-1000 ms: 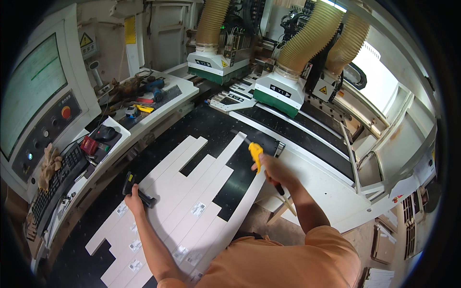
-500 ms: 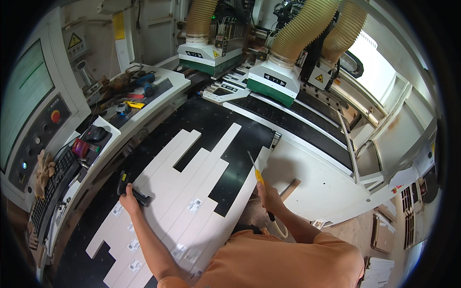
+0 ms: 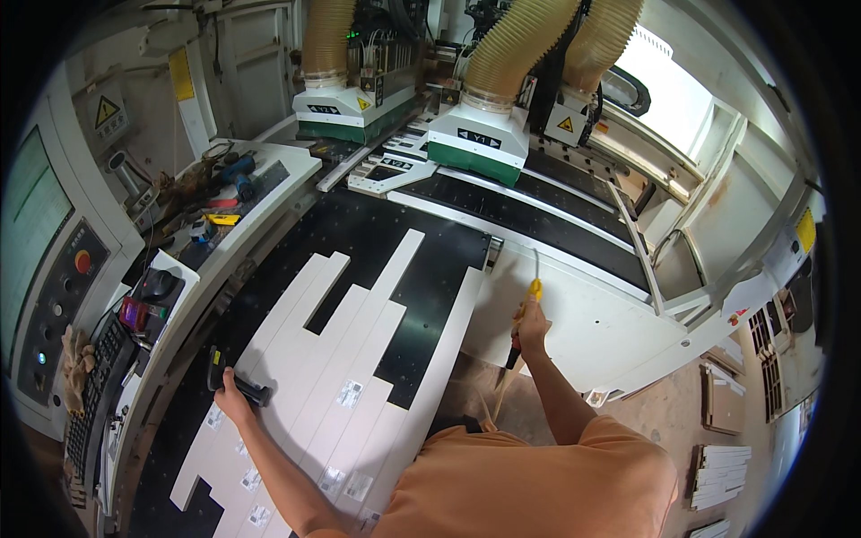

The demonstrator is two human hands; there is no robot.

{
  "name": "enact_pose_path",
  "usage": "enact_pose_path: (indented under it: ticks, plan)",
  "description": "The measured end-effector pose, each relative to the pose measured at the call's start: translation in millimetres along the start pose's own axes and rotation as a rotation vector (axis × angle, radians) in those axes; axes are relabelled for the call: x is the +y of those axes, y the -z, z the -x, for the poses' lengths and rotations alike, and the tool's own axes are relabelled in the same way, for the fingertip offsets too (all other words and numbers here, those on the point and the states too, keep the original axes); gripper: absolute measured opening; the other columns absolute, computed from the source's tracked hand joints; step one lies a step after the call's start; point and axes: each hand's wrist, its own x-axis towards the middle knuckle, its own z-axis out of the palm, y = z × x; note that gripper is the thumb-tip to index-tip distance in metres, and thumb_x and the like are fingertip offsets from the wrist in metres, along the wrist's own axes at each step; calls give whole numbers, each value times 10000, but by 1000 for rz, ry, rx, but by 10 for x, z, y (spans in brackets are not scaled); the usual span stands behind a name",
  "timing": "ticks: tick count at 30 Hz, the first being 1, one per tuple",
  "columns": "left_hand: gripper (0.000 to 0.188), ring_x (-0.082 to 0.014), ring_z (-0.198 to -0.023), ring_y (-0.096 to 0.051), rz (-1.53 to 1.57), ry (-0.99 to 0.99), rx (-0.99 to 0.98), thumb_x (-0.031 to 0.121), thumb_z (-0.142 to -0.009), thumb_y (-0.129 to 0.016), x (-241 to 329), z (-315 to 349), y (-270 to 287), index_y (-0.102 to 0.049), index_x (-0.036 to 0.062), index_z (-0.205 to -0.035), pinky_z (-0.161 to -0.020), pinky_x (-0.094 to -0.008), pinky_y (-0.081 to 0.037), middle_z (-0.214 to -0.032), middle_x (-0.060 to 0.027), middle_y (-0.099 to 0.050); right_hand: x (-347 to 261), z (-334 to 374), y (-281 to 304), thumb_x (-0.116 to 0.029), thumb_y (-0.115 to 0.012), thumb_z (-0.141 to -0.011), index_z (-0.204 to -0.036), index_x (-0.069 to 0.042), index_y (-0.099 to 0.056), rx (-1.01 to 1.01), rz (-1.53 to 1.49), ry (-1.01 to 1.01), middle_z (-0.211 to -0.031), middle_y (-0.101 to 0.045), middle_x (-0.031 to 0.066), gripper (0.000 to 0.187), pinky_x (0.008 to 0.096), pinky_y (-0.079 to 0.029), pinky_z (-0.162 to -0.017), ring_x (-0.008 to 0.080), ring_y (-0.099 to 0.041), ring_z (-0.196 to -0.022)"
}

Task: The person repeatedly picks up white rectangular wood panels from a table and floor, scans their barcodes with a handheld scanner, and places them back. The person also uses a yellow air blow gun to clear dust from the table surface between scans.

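Note:
My left hand (image 3: 231,396) grips a black handheld barcode scanner (image 3: 216,368) above the left edge of the white boards. My right hand (image 3: 533,325) is closed round a yellow-tipped air blow gun (image 3: 536,289) with a thin nozzle, right of the boards and in front of a white machine panel (image 3: 574,305). Long narrow white boards (image 3: 305,377) lie side by side on a black machine bed (image 3: 421,336), their ends staggered. Several carry printed labels (image 3: 351,393). The fingers partly hide both tools' handles.
Left stands a control panel with a red button (image 3: 83,261), a keyboard (image 3: 92,386) and a glove (image 3: 79,359). Tools lie on a side shelf (image 3: 291,168). Machine heads with white and green hoods (image 3: 478,148) and thick hoses stand beyond the bed. Stacked boards (image 3: 722,473) lie on the floor at right.
My right hand has swung right with the blow gun, from the boards' right edge to over the white panel. The left hand still holds the scanner over the boards. The view has shifted slightly.

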Motion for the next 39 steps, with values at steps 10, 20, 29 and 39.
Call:
enact_pose_path:
  ticks: [10, 20, 29, 39]
  plan:
    - [371, -96, -667, -511, -23, 26, 8, 297, -903, -754, 54, 48, 24, -706, -67, -961, -616, -296, -417, -757, 16, -593, -1, -16, -288, -439, -402, -1092, -1009, -4, -595, -449, 602, 356, -707, -658, 102, 484, 403, -493, -632, 270, -631, -612]
    - [371, -151, -621, -576, 105, 171, 57, 328, -886, -750, 119, 30, 64, -705, -38, -935, -578, -302, -477, -761, -25, -624, 2198, -772, -714, -339, -487, -1072, -1325, -2, -556, -267, -8, -160, -1221, -678, 120, 427, 326, -511, -909, 191, -643, -1066]
    - [420, -147, -670, -637, 108, 370, 254, 358, -938, -669, 400, 440, 203, -633, 31, -1199, -549, -302, -527, -1000, -139, -753, 1383, -1990, -389, -329, -480, -1077, -1154, 58, -630, 113, 706, 400, -1106, -655, 233, 422, 470, -475, -905, 409, -619, -1000]
    - [383, -119, -825, -599, 94, 271, 358, 295, -930, -703, 246, 829, 104, -703, -64, -1066, -761, -258, -480, -963, -90, -726, -272, -726, -4216, -94, -673, -922, -1154, -33, -657, -1131, 336, 1299, -1255, -668, 64, 241, 394, -563, -904, 307, -653, -1075]
